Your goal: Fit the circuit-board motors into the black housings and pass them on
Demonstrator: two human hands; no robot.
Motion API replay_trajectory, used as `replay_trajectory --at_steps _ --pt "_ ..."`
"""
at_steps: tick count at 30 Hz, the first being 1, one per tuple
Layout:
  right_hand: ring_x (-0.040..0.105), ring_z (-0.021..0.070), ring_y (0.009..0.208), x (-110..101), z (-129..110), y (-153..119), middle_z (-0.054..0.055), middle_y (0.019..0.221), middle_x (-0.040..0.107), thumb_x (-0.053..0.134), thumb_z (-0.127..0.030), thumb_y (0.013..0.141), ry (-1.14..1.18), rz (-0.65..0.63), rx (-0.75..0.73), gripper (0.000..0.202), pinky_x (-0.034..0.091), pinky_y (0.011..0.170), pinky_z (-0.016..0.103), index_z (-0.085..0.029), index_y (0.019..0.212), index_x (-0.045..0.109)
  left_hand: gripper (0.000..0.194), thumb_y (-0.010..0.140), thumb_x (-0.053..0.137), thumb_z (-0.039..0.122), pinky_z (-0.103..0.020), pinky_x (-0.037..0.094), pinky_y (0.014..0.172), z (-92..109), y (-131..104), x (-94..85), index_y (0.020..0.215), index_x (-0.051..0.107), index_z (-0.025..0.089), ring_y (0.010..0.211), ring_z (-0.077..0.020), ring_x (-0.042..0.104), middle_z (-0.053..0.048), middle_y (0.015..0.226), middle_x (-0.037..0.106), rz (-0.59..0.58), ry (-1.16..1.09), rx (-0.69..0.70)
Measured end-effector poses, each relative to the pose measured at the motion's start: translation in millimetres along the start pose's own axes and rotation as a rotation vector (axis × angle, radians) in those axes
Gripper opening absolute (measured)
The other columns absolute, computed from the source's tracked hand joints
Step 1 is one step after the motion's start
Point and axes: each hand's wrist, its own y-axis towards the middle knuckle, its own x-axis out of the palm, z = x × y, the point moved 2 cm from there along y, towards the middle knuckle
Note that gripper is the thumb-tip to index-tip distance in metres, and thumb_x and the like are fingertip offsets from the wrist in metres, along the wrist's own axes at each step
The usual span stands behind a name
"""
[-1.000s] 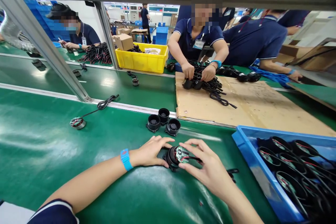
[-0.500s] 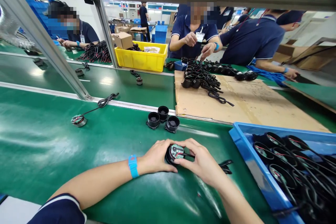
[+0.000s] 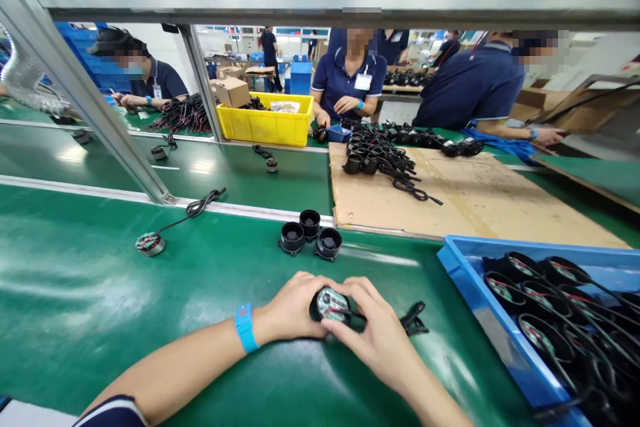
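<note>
My left hand [image 3: 296,307] is wrapped around the side of a round black housing [image 3: 315,310]. My right hand [image 3: 377,330] grips a small motor [image 3: 330,299] from the right with thumb and fingers. Its green circuit board faces up, with red and black wires on it. The motor sits at the housing's mouth; how deep it is inside, I cannot tell. A black cable runs under my right hand, and its bundled end [image 3: 415,319] lies to the right. Beyond my hands stand three black housings [image 3: 292,238]. Another motor [image 3: 150,245] with a coiled cable lies at the left.
A blue tray [image 3: 493,337] of wired black housings stands at the right. Cardboard [image 3: 450,200] carries a heap of cabled parts [image 3: 377,153] beyond the bench rail. A metal post [image 3: 100,93] rises at the left. Co-workers work opposite, near a yellow bin [image 3: 265,125].
The view has tilted up slightly. Both my hands stay around the motor and housing, which have turned a little. The co-worker opposite has lowered both hands towards the small blue box.
</note>
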Motion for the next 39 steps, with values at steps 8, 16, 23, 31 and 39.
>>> replay_trajectory --at_steps 8,16,23,31,39 --pt "0.062 0.0286 0.118 -57 78 -6 0.012 0.127 0.067 0.042 -0.048 0.097 -0.302 0.042 0.127 0.050 0.048 0.100 0.048 -0.025 0.139 0.055 0.089 0.066 0.087 0.052 -0.052 0.036 0.114 -22 -5 -0.7 0.141 0.052 0.018 0.135 -0.0383 0.050 -0.018 0.146 0.055 -0.108 0.091 -0.007" --pt "0.070 0.0222 0.093 -41 78 -36 0.005 0.113 0.070 0.087 -0.044 0.063 -0.201 -0.175 0.128 0.102 0.057 0.082 0.032 -0.027 0.152 0.040 0.099 0.065 0.081 0.072 -0.052 0.035 0.114 -22 -3 17.4 0.141 0.053 0.015 0.135 -0.0400 0.051 -0.023 0.146 0.055 -0.116 0.079 0.031" --pt "0.071 0.0231 0.108 7 52 -22 0.008 0.125 0.069 0.071 -0.043 0.086 -0.076 0.250 -0.136 0.055 0.059 0.092 0.034 -0.026 0.134 0.051 0.100 0.064 0.080 0.072 -0.046 0.043 0.107 -1 -14 -6.1 0.144 0.048 0.022 0.120 -0.0339 0.063 -0.015 0.133 0.067 -0.003 0.070 0.161" --pt "0.075 0.0236 0.101 -28 92 -25 0.004 0.121 0.073 0.067 -0.049 0.089 -0.318 0.439 -0.114 0.054 0.063 0.086 0.032 -0.029 0.137 0.053 0.053 0.094 0.061 0.043 -0.035 0.054 0.091 -78 80 -137.4 0.138 0.044 0.020 0.099 -0.0207 0.069 -0.010 0.118 0.070 0.613 0.121 -0.212" --pt "0.073 0.0251 0.106 -24 108 -32 0.006 0.127 0.070 0.063 -0.051 0.091 -0.255 0.488 -0.032 0.061 0.063 0.088 0.034 -0.029 0.145 0.047 0.077 0.084 0.077 0.043 -0.049 0.046 0.107 -186 220 -168.5 0.145 0.042 0.013 0.128 -0.0332 0.056 -0.020 0.144 0.051 0.580 0.285 -0.515"
